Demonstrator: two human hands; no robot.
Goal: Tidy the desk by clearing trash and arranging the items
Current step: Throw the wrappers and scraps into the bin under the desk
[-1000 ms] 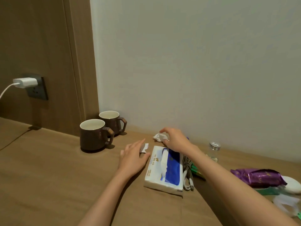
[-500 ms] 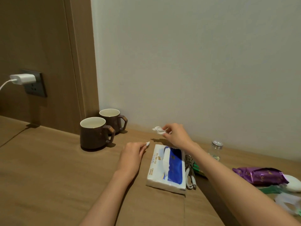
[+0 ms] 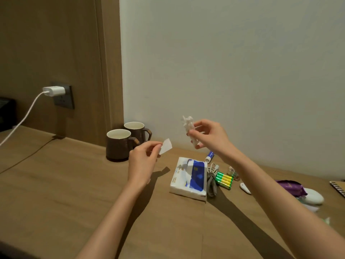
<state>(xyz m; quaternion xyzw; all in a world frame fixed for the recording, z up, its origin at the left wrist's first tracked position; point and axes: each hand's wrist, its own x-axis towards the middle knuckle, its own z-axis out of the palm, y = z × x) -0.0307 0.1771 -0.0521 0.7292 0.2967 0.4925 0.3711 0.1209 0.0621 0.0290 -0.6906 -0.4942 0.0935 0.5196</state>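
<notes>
A wooden desk (image 3: pixel 56 184) is seen running along a pale wall (image 3: pixel 224 62), with a white charger (image 3: pixel 54 91) plugged in at far left. Two brown mugs (image 3: pixel 117 146) are parked close together by the far corner. Right of centre a blue-and-white tissue pack (image 3: pixel 189 177) is lying flat. A purple wrapper (image 3: pixel 291 186) is left further right. A coiled grey cable (image 3: pixel 211 179), green-and-yellow batteries (image 3: pixel 224 180) and a small blue-and-white tube (image 3: pixel 210 156) are scattered just beside the pack.

Now the small stuff, held up above the desk. A crumpled white tissue (image 3: pixel 189 126) is pinched between thumb and curled fingers of the right hand (image 3: pixel 211 137). A little white paper scrap (image 3: pixel 166 145) is nipped at the fingertips of the left hand (image 3: pixel 141 165).

So two bits of trash are judged collected but not yet binned, and no bin is in view. The wrapper, it seems, is yet to be cleared and the loose items arranged. Early days.
</notes>
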